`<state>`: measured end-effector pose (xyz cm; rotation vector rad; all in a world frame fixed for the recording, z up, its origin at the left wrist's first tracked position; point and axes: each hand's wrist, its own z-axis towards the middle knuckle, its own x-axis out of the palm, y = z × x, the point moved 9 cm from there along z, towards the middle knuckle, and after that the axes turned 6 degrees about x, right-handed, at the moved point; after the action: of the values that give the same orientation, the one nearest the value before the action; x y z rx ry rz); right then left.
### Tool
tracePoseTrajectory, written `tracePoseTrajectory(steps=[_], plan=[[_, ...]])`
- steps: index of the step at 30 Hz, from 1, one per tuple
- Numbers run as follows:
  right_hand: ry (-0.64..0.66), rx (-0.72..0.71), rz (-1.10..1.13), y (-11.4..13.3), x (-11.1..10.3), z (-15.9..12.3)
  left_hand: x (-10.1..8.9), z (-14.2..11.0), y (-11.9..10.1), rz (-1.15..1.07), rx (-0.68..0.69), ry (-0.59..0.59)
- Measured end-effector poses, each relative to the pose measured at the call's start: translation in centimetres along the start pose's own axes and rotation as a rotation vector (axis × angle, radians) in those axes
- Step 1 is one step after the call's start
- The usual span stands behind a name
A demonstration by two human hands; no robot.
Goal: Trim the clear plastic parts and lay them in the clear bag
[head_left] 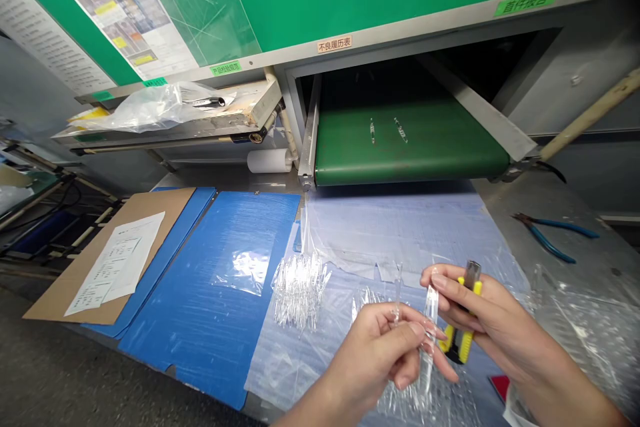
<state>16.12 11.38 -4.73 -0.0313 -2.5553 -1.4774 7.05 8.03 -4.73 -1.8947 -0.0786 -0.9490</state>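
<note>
My left hand (377, 360) pinches a small clear plastic piece (397, 300) between its fingertips. My right hand (485, 313) grips a yellow and black utility knife (463, 320), whose metal end points upward. A long clear plastic part (428, 340) stands between my hands, close to the right hand's fingers and the left hand's fingertips. Which hand holds it, I cannot tell. A heap of similar clear parts (300, 290) lies left of my hands on a translucent plastic sheet (395, 233). More clear parts (425, 403) lie below my hands.
Blue-handled pliers (553, 233) lie on the grey bench at right. A green conveyor belt (410, 147) carrying two small clear parts (385, 130) runs under a green panel. Blue corrugated board (210, 293) and cardboard with printed paper (113, 267) lie at left.
</note>
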Motion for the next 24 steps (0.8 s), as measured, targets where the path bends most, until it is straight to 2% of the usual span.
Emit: tracePoseTrajectory(steps=[4, 7, 13, 18, 24], plan=[[0.005, -0.001, -0.024, -0.1, 0.1, 0.1, 0.0, 0.2, 0.1, 0.01, 0.012, 0.005], [-0.015, -0.015, -0.127, -0.5, 0.1, 0.0, -0.2, 0.2, -0.1, 0.078, 0.027, -0.032], [-0.199, -0.237, -0.505, 0.6, -0.2, -3.0, -1.2, -0.5, -1.0, 0.251, 0.036, -0.159], [-0.165, -0.346, -0.798, 0.6, 1.7, -4.8, -1.1, -0.5, -1.8, 0.262, 0.119, -0.164], [-0.153, -0.366, -0.858, 0.5, 2.2, -4.8, -1.4, -0.8, -2.2, 0.374, 0.163, -0.198]])
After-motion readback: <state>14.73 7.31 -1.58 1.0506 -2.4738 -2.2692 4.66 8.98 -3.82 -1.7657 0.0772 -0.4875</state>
